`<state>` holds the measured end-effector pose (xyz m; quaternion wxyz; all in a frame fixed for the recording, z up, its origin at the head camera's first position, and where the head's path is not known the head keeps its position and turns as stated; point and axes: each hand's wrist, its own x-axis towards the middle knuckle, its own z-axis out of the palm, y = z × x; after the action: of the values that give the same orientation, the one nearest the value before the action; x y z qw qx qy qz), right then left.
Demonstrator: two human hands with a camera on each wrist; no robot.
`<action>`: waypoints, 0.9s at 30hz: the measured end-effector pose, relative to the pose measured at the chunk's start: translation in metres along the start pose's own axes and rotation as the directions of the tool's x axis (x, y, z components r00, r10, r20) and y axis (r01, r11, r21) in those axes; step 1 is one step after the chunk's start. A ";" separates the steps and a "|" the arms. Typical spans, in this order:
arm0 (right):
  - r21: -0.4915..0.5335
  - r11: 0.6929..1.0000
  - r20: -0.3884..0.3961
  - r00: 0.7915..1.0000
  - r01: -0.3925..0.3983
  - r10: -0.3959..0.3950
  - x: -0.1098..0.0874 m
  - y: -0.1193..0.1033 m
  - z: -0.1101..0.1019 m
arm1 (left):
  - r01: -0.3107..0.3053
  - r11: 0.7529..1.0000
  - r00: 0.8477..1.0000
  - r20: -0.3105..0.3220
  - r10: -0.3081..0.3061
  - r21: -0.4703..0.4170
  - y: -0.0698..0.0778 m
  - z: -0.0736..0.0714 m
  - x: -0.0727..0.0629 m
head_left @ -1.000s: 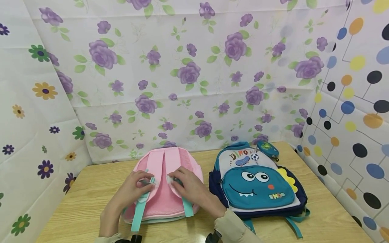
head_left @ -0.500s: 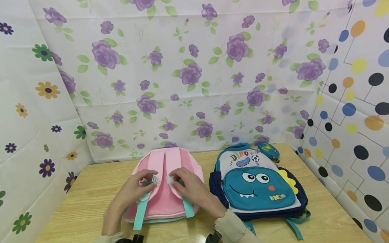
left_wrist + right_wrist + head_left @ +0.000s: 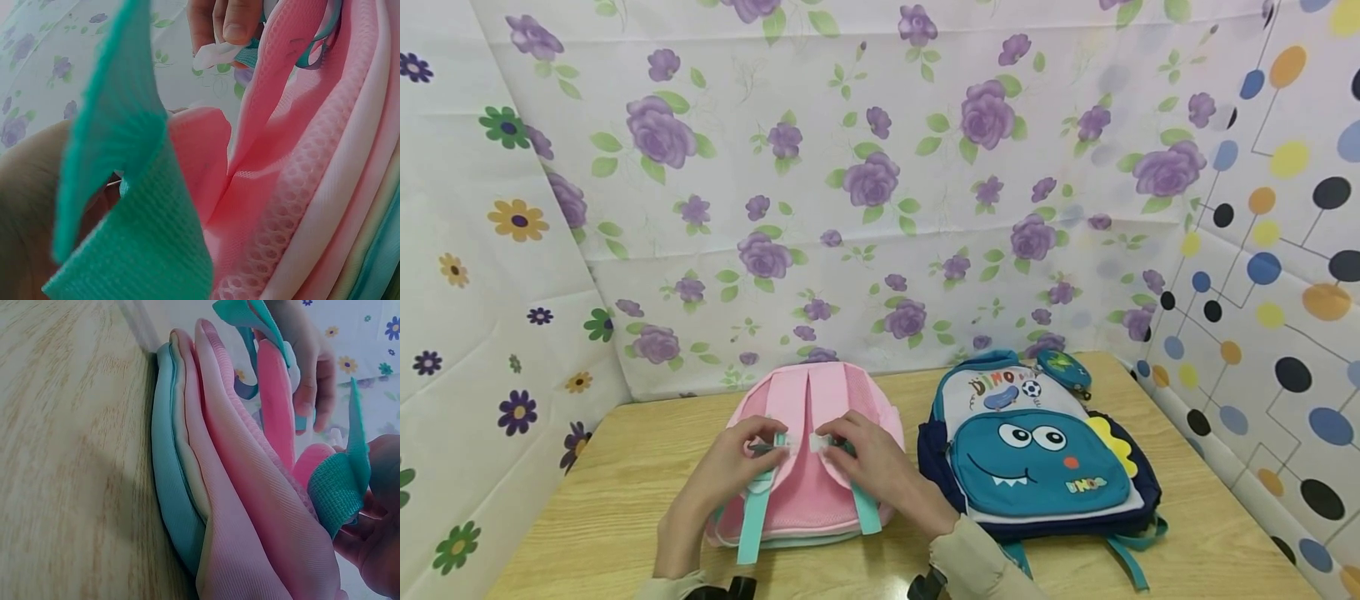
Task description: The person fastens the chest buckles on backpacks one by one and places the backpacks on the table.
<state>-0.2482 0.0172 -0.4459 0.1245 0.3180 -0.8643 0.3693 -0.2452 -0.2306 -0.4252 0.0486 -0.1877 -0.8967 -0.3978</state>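
A pink backpack lies on the table with its mesh back panel and two shoulder straps facing up. My left hand pinches the lower end of the left shoulder strap, at a small whitish piece with teal webbing hanging below. My right hand pinches a similar white piece on the other strap, whose teal webbing hangs beneath. Both strap ends are raised off the panel, a small gap apart. In the left wrist view, teal webbing hides much of the left hand. Fingers partly cover both white pieces.
To the right, close to my right forearm, lies a blue and white dinosaur backpack with a small round pouch at its top. Flowered cloth stands behind the wooden table; dotted cloth borders its right side.
My left hand has shifted slightly right with its strap end, bringing the two white pieces closer together. The right hand keeps its hold almost in place. The head view has shifted a little.
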 end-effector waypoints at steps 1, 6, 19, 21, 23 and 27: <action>0.003 1.000 0.002 1.000 -0.005 0.005 0.000 0.000 0.000 | -0.001 1.000 1.000 -0.002 0.001 0.003 0.000 0.000 0.000; 0.017 1.000 0.027 0.999 -0.022 0.021 0.003 0.001 0.004 | -0.008 1.000 1.000 -0.006 0.008 0.004 -0.001 0.000 -0.001; -0.084 0.996 0.081 0.997 0.012 -0.006 0.016 -0.006 0.000 | -0.080 0.995 0.997 -0.003 0.080 0.058 0.000 0.001 0.001; -0.089 0.996 0.090 0.996 0.010 -0.002 0.017 -0.007 -0.001 | -0.090 0.994 0.996 -0.002 0.091 0.058 0.000 0.001 0.000; -0.096 0.995 0.097 0.995 0.008 0.001 0.019 -0.008 0.000 | -0.099 0.994 0.995 -0.002 0.099 0.054 -0.001 0.001 0.000; -0.098 0.995 0.104 0.995 0.000 0.010 0.020 -0.010 -0.001 | -0.116 0.993 0.993 -0.006 0.116 0.039 -0.002 0.001 0.000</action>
<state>-0.2568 0.0033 -0.4311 0.0937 0.3283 -0.8874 0.3098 -0.2456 -0.2313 -0.4278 0.0788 -0.2369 -0.8917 -0.3775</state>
